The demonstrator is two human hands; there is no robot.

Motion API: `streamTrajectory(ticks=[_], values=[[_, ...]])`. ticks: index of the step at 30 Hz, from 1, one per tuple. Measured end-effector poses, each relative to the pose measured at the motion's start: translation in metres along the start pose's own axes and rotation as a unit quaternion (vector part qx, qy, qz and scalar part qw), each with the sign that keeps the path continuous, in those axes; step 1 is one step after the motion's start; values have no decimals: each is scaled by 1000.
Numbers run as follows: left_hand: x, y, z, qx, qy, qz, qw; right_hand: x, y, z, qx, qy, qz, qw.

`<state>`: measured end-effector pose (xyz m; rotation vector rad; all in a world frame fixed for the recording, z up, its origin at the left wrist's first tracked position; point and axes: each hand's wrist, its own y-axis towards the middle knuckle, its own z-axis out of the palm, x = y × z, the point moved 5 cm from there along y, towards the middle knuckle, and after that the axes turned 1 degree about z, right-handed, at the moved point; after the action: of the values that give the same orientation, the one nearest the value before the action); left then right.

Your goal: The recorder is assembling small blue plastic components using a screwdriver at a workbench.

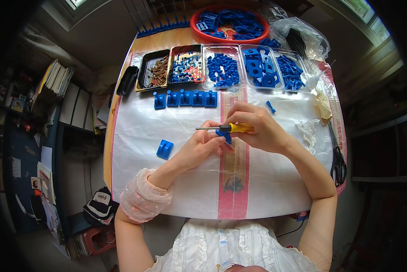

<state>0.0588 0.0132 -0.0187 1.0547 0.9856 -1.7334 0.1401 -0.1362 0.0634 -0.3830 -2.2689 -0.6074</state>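
Observation:
Near the middle of the table, my left hand (204,147) has its fingers closed around a small blue plastic piece (224,136), which they partly cover. My right hand (253,127) grips a screwdriver (240,128) with a yellow and black handle; its metal shaft points left, passing over the left hand's fingers. A loose blue plastic part (165,149) lies left of my left hand. Beyond the hands stands a row of several blue assembled pieces (185,98). One small blue peg-like part (270,107) rests by itself beyond my right hand.
Along the far side sit trays of brass screws (159,71), nuts (185,65), and blue parts (222,69). Behind them is a red basin (192,28) of blue pieces. Black-handled scissors (338,168) lie at the right edge, near crumpled white plastic (308,133). A black case (127,80) is far left.

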Motion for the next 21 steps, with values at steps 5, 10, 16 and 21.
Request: streamTrajectory(ticks=[5, 10, 16, 21], values=[[-3, 0, 1, -17, -35, -12, 999, 3, 2, -6, -18, 4, -8, 1000], [-8, 1, 4, -18, -79, -4, 997, 7, 2, -26, -91, 22, 11, 996], [-8, 1, 0, -45, -104, 0, 994, 7, -11, -79, -178, -166, 147, 959], [-10, 3, -1, -52, -115, 6, 992, 0, -40, -103, -102, -243, 271, 926]])
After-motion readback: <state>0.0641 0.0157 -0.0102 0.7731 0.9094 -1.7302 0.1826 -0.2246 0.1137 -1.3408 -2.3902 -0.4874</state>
